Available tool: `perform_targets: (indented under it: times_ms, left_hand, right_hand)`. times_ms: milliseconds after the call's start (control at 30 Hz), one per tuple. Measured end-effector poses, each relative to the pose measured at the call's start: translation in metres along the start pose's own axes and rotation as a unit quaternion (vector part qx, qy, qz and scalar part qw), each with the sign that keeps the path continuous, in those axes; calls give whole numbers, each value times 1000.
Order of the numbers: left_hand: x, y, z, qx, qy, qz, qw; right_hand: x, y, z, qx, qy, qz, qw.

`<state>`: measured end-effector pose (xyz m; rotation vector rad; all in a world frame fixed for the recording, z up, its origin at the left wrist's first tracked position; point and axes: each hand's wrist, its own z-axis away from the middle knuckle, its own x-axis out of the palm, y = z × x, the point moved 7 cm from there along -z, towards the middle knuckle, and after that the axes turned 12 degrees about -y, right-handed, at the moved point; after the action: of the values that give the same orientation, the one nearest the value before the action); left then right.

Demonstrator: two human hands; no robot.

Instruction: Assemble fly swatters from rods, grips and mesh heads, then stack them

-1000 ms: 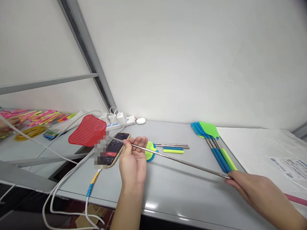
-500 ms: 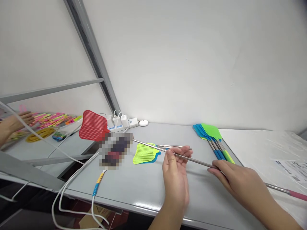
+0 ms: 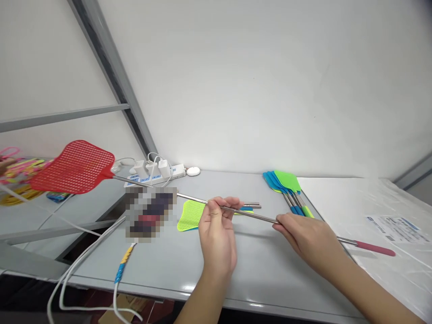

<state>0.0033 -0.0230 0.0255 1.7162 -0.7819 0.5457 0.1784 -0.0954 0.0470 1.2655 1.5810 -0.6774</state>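
In the head view, the red fly swatter (image 3: 76, 167) spans the frame, its mesh head at left and its pink handle (image 3: 375, 248) at lower right. The left hand (image 3: 218, 236), palm up at lower centre, pinches the thin metal rod (image 3: 254, 215) between thumb and fingers; the right hand (image 3: 305, 231), right of centre, is clamped around it nearer the handle. With so much length beyond the left hand, a small twist of either wrist would probably swing the head widely, and it could snag the white plugs (image 3: 141, 169) or the cable. A loose left pinch might let the rod slip or tip. If the sections slide, skin could get nipped.

The right hand covers part of the rod, so any joint there is hidden. The left hand blocks part of the yellow-green mesh head (image 3: 191, 215) on the table (image 3: 270, 270). Pixelation blots out a dark object (image 3: 155, 207), possibly a phone, left of centre. At the far left edge, another person's hand (image 3: 6, 164) is cut off.
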Motion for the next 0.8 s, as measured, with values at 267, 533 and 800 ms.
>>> perform_targets:
  times_ms: [267,533,800]
  left_hand:
    - [15,-44,14,-127,-56,-27,990]
    - [6,-22,11,-102,-92,-62,989]
    - [18,-44,21,-151,-80,-19,985]
  right_hand:
    - [8,-26,-26,-3,14,-22,1000]
    - [18,-30,-27,13,-31,-57,998]
    - [17,-7,3,29,-26,1,999]
